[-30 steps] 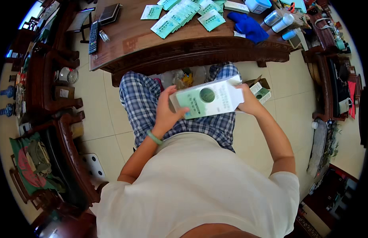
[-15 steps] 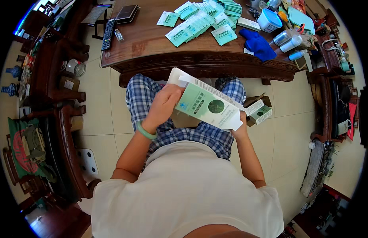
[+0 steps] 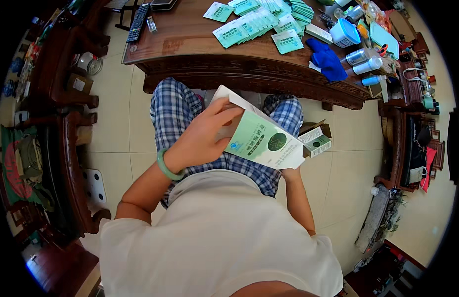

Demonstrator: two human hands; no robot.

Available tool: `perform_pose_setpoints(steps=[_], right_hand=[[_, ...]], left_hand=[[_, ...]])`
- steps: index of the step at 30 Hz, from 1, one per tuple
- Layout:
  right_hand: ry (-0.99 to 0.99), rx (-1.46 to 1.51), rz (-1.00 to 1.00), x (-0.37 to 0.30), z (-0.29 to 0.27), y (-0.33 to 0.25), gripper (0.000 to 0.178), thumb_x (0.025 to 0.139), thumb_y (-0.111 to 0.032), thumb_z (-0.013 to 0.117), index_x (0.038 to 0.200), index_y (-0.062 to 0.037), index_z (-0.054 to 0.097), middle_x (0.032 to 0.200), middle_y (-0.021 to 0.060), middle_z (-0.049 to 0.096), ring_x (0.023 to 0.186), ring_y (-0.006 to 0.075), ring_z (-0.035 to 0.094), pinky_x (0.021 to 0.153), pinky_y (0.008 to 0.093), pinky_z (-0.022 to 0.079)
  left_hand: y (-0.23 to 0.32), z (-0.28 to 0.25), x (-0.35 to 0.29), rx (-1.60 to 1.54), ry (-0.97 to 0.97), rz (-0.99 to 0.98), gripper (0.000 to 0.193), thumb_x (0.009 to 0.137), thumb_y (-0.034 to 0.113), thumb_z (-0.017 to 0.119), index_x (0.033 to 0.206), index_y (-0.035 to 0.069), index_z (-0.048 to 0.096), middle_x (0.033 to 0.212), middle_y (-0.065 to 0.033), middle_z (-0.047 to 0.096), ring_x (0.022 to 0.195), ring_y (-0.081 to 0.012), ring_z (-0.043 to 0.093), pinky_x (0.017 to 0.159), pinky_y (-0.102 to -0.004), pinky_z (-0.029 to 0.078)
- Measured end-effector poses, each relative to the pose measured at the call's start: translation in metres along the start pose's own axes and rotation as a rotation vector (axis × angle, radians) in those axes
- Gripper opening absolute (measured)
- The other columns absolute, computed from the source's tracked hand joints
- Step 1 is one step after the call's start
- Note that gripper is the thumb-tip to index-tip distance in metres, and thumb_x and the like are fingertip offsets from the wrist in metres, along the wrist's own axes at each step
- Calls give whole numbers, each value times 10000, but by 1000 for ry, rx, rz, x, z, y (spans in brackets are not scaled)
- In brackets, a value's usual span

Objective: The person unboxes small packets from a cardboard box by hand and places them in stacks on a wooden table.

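Note:
A green-and-white cardboard carton (image 3: 265, 141) is tilted over my lap, one end with its flaps raised at the upper left. My left hand (image 3: 204, 132), with a pale green bangle on its wrist, is at that end. Its fingers bend over the far edge and the thumb lies near the close edge, the carton's end between them. My right hand (image 3: 290, 173) grips the lower right end from beneath; most of its fingers are hidden behind the carton. What is inside the carton cannot be seen.
On the wooden table (image 3: 190, 52) ahead lie many green sachets (image 3: 247, 29), a blue cloth (image 3: 328, 59), a blue-lidded tub (image 3: 344, 33), several bottles (image 3: 368, 66) and a remote control (image 3: 138, 23). An open box (image 3: 316, 141) holding a similar carton stands right of my knee.
My left hand has shifted from the carton's side onto its raised-flap end, fingers bending over the edge. The carton has moved slightly right and down; my right hand is now more hidden.

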State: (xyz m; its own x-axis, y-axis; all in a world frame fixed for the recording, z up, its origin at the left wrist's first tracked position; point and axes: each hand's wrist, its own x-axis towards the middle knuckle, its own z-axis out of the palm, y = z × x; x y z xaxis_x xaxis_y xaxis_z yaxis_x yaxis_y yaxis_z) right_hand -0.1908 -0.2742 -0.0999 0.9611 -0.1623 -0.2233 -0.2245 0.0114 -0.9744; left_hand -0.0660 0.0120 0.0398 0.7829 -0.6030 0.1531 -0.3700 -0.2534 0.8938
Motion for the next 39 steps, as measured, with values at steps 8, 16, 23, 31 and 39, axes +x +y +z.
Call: perform_pose_setpoints(steps=[8,16,23,31,39], right_hand=[[-483,484,337,-17,9,-35,462,950,-115,595,1393,-26,499,1361,118,574,1195,251,597,966,414,520],[-473,791,617,-17,42,-21,466,951,-120,595,1396,-26,496,1368,118,568,1202,253,593,973,413,514],[-466,968,742,-13,77,-2,470,951,-124,596,1398,-26,493,1375,118,562,1208,254,589,979,412,509],[-460,1040,778,-9,87,9,474,951,-129,597,1401,-26,490,1382,117,556,1214,256,585,987,412,503],[-431,1059,768,-2,58,14,478,952,-134,598,1404,-26,487,1390,117,549,1221,257,580,994,411,498]], left_hand=[[-27,-5,-31,-207,-135,-16,588,755,-107,613,1316,36,512,1203,-157,539,1137,-306,584,1006,-363,462],[-26,-13,-57,-507,-209,-232,555,840,-116,567,1367,25,463,1295,-127,543,1250,-251,533,1112,-391,396],[-33,-19,-61,-472,-310,-338,575,873,-92,571,1418,25,429,1310,-104,569,1235,-198,543,1079,-346,407],[-42,-26,-66,-543,-332,-461,647,874,-70,613,1467,30,373,1314,-104,582,1206,-176,564,1027,-323,458],[-46,0,-72,-600,-263,-606,603,846,-41,682,1391,-23,425,1279,-108,600,1172,-169,587,977,-315,497]])
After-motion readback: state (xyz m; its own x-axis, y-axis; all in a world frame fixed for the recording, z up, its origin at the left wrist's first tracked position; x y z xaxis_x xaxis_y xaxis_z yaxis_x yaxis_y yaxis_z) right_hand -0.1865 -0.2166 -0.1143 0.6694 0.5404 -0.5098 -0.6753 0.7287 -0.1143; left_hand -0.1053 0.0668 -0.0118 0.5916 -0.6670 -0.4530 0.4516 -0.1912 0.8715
